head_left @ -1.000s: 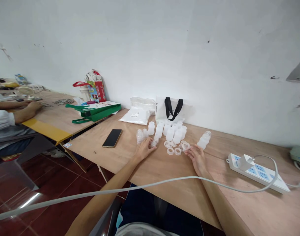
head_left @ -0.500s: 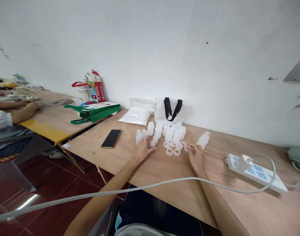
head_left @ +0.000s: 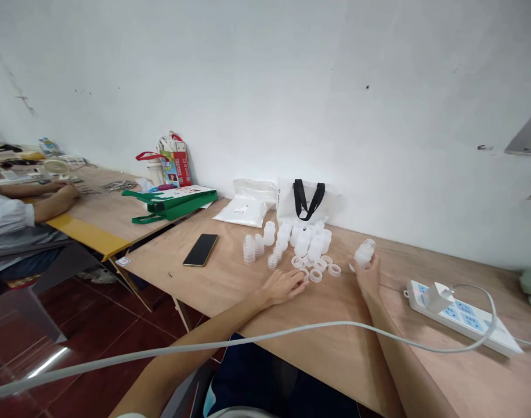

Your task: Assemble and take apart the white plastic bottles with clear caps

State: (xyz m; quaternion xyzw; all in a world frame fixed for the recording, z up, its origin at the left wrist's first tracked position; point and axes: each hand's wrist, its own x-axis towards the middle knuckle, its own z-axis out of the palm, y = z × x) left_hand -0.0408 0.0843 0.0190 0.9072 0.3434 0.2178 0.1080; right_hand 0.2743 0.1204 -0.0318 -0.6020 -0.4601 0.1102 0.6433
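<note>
My right hand [head_left: 369,277] is wrapped round the lower part of a small translucent white plastic bottle [head_left: 364,254] with a clear domed cap on top. The bottle leans a little to the right. My left hand [head_left: 286,287] lies low over the table, fingers stretched out, their tips at the near edge of the loose white plastic rings [head_left: 316,275]. Whether it touches a ring I cannot tell. Behind the rings stands a cluster of translucent white bottles [head_left: 302,245]. Clear domed caps [head_left: 248,249] are stacked to the left, with small ribbed clear pieces [head_left: 273,261] beside them.
A phone [head_left: 200,250] lies at the left. White plastic packages [head_left: 241,210] and a white bag with black handles [head_left: 286,203] are by the wall. A power strip [head_left: 465,316] sits right, and its cable [head_left: 291,323] crosses in front of me. Another person's hands [head_left: 65,194] rest at the left table.
My left hand has left the clear domed caps and moved right to the rings. My right hand has gone from the rings to the capped bottle and closed round it. The view has shifted slightly.
</note>
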